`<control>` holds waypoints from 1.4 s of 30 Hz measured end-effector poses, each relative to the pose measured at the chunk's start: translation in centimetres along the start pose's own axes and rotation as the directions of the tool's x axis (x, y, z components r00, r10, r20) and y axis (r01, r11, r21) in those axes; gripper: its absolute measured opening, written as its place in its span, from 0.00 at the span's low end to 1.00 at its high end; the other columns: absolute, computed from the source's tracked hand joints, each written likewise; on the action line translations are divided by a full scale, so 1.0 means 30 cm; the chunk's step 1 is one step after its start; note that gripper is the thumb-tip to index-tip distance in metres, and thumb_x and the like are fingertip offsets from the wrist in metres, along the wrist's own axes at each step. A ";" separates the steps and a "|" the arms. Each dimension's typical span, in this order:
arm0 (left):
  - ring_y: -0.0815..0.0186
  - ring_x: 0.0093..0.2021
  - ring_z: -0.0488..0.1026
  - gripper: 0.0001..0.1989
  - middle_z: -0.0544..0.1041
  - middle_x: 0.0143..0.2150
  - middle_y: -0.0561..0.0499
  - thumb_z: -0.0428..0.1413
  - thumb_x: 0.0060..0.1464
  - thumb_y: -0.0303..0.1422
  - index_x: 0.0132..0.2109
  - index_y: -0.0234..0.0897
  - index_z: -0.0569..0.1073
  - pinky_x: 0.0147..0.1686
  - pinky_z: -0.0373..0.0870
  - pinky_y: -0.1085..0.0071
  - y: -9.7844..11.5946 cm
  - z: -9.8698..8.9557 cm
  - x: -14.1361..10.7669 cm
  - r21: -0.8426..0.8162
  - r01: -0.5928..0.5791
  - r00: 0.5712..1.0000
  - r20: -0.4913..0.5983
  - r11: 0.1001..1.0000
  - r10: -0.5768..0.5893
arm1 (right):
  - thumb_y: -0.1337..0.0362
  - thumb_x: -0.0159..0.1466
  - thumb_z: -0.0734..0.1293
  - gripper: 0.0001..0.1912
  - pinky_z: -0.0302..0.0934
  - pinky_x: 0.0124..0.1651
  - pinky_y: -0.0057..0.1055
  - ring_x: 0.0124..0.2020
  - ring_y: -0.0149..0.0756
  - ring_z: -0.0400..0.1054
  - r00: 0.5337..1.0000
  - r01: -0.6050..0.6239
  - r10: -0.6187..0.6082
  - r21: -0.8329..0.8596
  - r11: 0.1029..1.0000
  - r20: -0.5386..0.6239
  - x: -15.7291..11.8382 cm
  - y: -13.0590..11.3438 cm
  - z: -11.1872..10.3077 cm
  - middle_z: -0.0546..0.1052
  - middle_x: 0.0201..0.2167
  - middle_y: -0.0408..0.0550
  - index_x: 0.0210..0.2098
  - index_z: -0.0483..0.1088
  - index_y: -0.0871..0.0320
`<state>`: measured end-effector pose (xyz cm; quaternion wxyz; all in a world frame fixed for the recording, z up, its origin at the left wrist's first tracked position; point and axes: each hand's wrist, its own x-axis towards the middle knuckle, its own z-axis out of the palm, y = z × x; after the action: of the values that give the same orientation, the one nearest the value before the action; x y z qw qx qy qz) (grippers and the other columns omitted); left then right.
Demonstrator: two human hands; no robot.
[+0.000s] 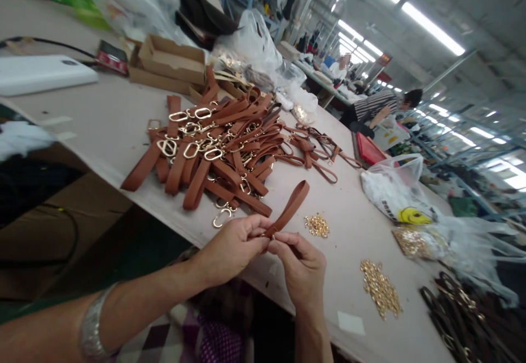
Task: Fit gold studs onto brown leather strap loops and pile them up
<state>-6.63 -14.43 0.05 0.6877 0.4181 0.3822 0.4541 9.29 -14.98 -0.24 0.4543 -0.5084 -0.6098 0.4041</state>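
Between my two hands, near the table's front edge, is a brown leather strap [292,205] folded into a loop. The loop points up and away from me. My left hand [236,248] is closed, pinching the strap's near end. Fingertips of my right hand [299,264] press together at the same end, close to my left fingers. A small bright bit shows there, too small to name. Just beyond lies a pile of small gold metal pieces [318,225]. To the left is a large heap of brown straps [230,149] with gold rings and clasps.
Another pile of gold pieces [380,289] lies to the right, near dark straps [460,319] and a plastic bag [402,187]. Cardboard boxes [170,61] and a white device [45,73] stand at the far left. A person in a striped top [376,104] bends over farther back.
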 end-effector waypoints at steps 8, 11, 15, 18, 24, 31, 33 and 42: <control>0.62 0.44 0.79 0.13 0.83 0.43 0.50 0.53 0.58 0.28 0.50 0.36 0.74 0.48 0.73 0.67 -0.019 -0.004 -0.018 0.115 -0.112 0.994 0.030 0.987 0.109 | 0.63 0.61 0.71 0.05 0.70 0.36 0.31 0.31 0.34 0.74 0.999 0.046 -0.043 -0.103 0.994 0.030 -0.012 -0.019 -0.008 0.81 0.30 0.42 0.37 0.79 0.52; 0.64 0.42 0.79 0.15 0.83 0.41 0.51 0.53 0.58 0.26 0.51 0.36 0.75 0.46 0.74 0.70 -0.024 -0.003 -0.024 0.162 -0.136 0.991 0.015 0.977 0.135 | 0.63 0.61 0.70 0.04 0.68 0.35 0.29 0.29 0.33 0.73 0.999 0.006 -0.003 -0.080 0.997 0.038 -0.014 -0.027 -0.008 0.79 0.27 0.41 0.35 0.77 0.54; 0.63 0.45 0.79 0.17 0.83 0.44 0.52 0.53 0.59 0.26 0.54 0.38 0.75 0.47 0.73 0.71 -0.023 -0.006 -0.031 0.233 -0.180 0.984 0.023 0.956 0.179 | 0.63 0.61 0.69 0.04 0.66 0.36 0.28 0.30 0.32 0.72 0.997 -0.068 0.069 -0.029 0.997 0.032 -0.020 -0.015 -0.004 0.78 0.27 0.41 0.35 0.76 0.55; 0.62 0.47 0.78 0.18 0.82 0.46 0.52 0.53 0.59 0.27 0.55 0.39 0.75 0.50 0.73 0.70 -0.017 -0.007 -0.037 0.318 -0.199 0.979 0.028 0.927 0.200 | 0.63 0.61 0.69 0.04 0.65 0.40 0.29 0.34 0.33 0.72 0.999 -0.049 0.049 -0.031 0.998 0.002 -0.028 -0.006 0.003 0.79 0.31 0.42 0.34 0.75 0.56; 0.58 0.47 0.78 0.16 0.82 0.47 0.53 0.54 0.60 0.32 0.53 0.44 0.78 0.48 0.72 0.72 -0.031 -0.005 -0.043 0.535 -0.252 0.966 0.092 0.806 0.241 | 0.65 0.58 0.71 0.05 0.64 0.38 0.28 0.32 0.31 0.70 0.993 -0.073 0.083 0.113 0.991 -0.088 -0.055 -0.009 0.002 0.77 0.29 0.40 0.30 0.70 0.56; 0.55 0.45 0.79 0.15 0.83 0.46 0.55 0.60 0.55 0.37 0.50 0.50 0.81 0.47 0.73 0.72 -0.079 0.017 -0.022 0.593 -0.264 0.961 0.092 0.761 0.262 | 0.69 0.54 0.72 0.09 0.65 0.37 0.29 0.31 0.31 0.71 0.981 -0.092 0.131 0.249 0.964 -0.146 -0.083 0.011 -0.029 0.77 0.29 0.39 0.31 0.68 0.56; 0.54 0.43 0.80 0.15 0.84 0.44 0.55 0.61 0.51 0.37 0.47 0.50 0.82 0.46 0.74 0.70 -0.091 0.021 -0.018 0.590 -0.252 0.962 0.069 0.768 0.263 | 0.68 0.53 0.73 0.11 0.66 0.37 0.31 0.31 0.33 0.72 0.978 -0.105 0.150 0.272 0.956 -0.148 -0.090 0.027 -0.041 0.77 0.29 0.40 0.32 0.67 0.56; 0.55 0.41 0.79 0.13 0.83 0.41 0.50 0.63 0.48 0.41 0.42 0.44 0.81 0.41 0.77 0.70 -0.100 0.088 0.015 0.409 -0.059 0.995 0.094 0.911 0.022 | 0.65 0.54 0.74 0.12 0.66 0.37 0.29 0.31 0.32 0.71 0.960 -0.117 0.150 0.148 0.982 -0.237 -0.122 0.045 -0.086 0.77 0.30 0.40 0.34 0.68 0.55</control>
<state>-3.21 -15.31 -1.83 0.5907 0.5807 0.4301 0.3590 12.39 -18.31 -1.39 0.5311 -0.5634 -0.4847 0.4069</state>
